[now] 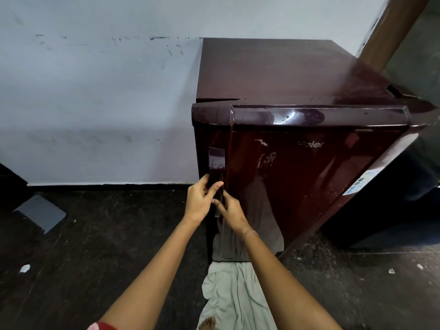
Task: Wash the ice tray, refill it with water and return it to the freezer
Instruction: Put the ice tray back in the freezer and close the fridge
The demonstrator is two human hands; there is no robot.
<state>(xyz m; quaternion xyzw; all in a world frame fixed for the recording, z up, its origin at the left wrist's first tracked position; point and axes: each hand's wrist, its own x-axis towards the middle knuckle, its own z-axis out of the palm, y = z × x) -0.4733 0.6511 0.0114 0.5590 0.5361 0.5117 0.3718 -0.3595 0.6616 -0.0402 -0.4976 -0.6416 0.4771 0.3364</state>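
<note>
A small dark maroon fridge (297, 163) stands against the pale wall with its door closed. A vertical door handle (216, 163) runs down the door's left edge. My left hand (198, 201) is wrapped around the handle from the left. Just below and to the right of it, my right hand (229, 211) grips the same handle. The ice tray is not in view.
A pale cloth (234, 294) lies on the dark floor at the fridge's foot, by my bare toes (207, 323). A grey flat object (40, 213) lies on the floor at left. A brown door frame (390, 32) rises at the upper right.
</note>
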